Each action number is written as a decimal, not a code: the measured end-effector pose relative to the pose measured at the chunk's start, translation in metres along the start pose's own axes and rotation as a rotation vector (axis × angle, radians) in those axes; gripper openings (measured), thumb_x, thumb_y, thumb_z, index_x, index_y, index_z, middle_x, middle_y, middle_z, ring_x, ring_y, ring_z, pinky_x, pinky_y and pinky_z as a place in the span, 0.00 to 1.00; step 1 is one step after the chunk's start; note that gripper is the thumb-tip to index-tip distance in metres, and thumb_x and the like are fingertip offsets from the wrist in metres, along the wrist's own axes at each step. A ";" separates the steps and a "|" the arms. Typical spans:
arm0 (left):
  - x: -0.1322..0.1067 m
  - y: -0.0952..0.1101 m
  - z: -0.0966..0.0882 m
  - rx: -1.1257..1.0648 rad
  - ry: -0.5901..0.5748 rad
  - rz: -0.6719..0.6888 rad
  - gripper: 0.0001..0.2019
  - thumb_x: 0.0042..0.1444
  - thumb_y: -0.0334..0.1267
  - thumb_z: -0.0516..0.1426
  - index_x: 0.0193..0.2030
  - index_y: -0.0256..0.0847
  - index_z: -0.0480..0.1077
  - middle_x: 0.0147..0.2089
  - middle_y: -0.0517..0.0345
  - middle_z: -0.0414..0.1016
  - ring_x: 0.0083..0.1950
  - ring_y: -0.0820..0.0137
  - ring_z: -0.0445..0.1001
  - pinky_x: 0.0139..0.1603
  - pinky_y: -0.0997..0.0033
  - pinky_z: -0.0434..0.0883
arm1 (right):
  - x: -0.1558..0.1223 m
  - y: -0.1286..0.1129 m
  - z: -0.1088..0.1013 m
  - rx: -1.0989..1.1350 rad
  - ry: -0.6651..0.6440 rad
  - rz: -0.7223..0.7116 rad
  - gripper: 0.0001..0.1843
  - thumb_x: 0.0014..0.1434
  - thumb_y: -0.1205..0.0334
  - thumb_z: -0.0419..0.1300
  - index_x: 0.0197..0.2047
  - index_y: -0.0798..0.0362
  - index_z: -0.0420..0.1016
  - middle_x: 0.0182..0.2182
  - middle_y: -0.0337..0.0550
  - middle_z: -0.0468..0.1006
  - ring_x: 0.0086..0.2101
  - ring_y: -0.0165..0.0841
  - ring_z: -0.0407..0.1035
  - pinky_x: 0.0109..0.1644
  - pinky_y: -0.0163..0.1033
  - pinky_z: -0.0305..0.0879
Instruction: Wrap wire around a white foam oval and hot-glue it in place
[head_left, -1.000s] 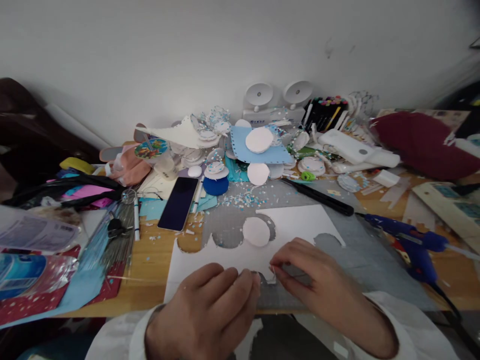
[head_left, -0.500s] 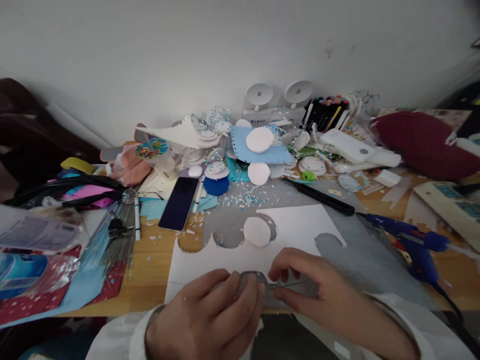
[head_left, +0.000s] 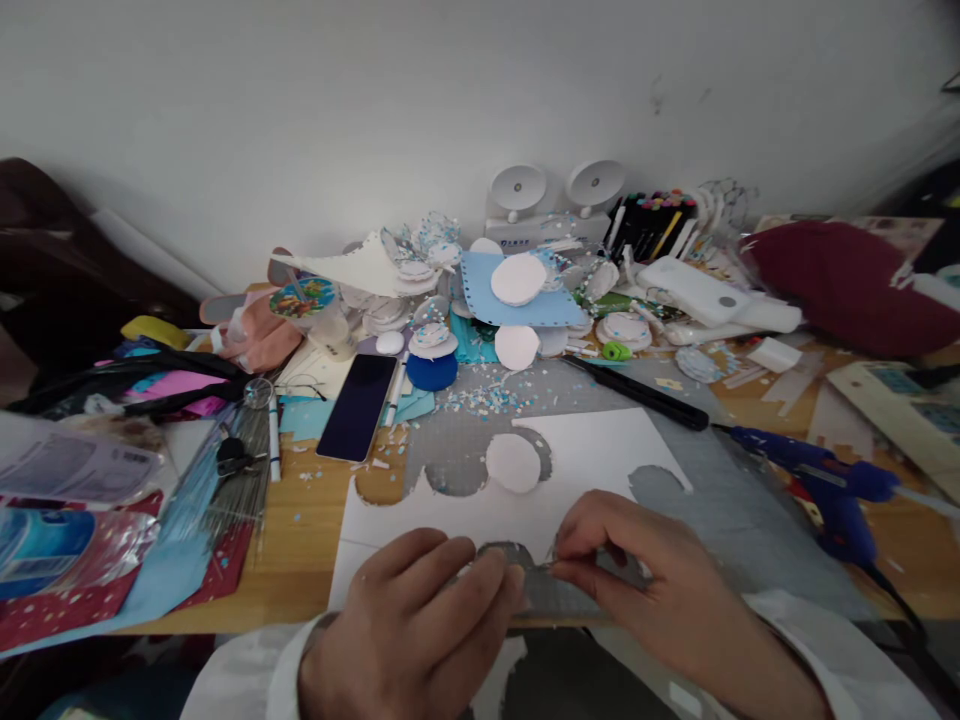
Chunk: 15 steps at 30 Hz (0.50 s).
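Observation:
A white sheet [head_left: 592, 450] with round cut-outs along its edges lies on a grey cutting mat [head_left: 720, 510] in front of me. One loose white paper disc [head_left: 514, 463] rests on the sheet. At the table's front edge, my left hand [head_left: 427, 620] is closed with its fingers curled together; whatever is in them is hidden. My right hand [head_left: 645, 580] pinches thumb and forefinger beside the sheet's near cut-out. Something small and thin shows at those fingertips, too fine to name. The two hands are apart, with a patch of grey mat between their fingertips.
A black utility knife [head_left: 637, 392] and a blue glue gun [head_left: 817, 480] lie to the right. A phone [head_left: 358, 407] is on the left, near keys [head_left: 234, 452] and a blue round pad [head_left: 433, 370]. Paper discs, white and blue scraps [head_left: 491, 400] and markers [head_left: 652, 225] crowd the back.
My right hand's thumb and forefinger have come together into a pinch, a little farther right. My left hand has shifted slightly, and more of the near cut-out shows.

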<state>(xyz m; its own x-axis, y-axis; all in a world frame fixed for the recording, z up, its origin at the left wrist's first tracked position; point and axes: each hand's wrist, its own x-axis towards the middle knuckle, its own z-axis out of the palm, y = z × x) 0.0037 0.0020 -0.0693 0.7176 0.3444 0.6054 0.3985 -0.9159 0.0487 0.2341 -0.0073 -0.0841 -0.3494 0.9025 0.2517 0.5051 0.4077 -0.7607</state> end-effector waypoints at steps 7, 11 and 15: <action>0.013 0.003 0.003 -0.544 -0.011 -0.660 0.09 0.60 0.31 0.56 0.28 0.38 0.70 0.26 0.60 0.74 0.27 0.76 0.73 0.25 0.81 0.70 | -0.009 0.004 0.001 -0.513 0.138 -0.669 0.14 0.64 0.75 0.49 0.42 0.56 0.75 0.38 0.47 0.82 0.37 0.36 0.74 0.34 0.41 0.66; 0.012 -0.003 0.000 -0.272 0.018 -0.401 0.06 0.61 0.28 0.55 0.36 0.37 0.72 0.32 0.56 0.78 0.32 0.73 0.75 0.33 0.74 0.72 | -0.001 0.003 -0.004 -0.283 0.014 -0.427 0.09 0.62 0.72 0.53 0.40 0.53 0.73 0.34 0.44 0.80 0.34 0.32 0.73 0.37 0.37 0.69; 0.006 -0.007 -0.004 -0.021 -0.028 -0.087 0.06 0.61 0.27 0.53 0.41 0.33 0.72 0.35 0.53 0.80 0.33 0.70 0.75 0.31 0.69 0.71 | 0.006 -0.002 -0.014 0.003 -0.111 -0.189 0.06 0.59 0.67 0.58 0.41 0.51 0.71 0.37 0.44 0.77 0.38 0.32 0.73 0.40 0.35 0.71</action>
<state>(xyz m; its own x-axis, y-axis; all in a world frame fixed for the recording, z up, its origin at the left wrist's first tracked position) 0.0034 0.0093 -0.0628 0.6968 0.4285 0.5753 0.4481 -0.8863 0.1174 0.2420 -0.0009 -0.0727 -0.5230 0.7889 0.3227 0.4200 0.5680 -0.7078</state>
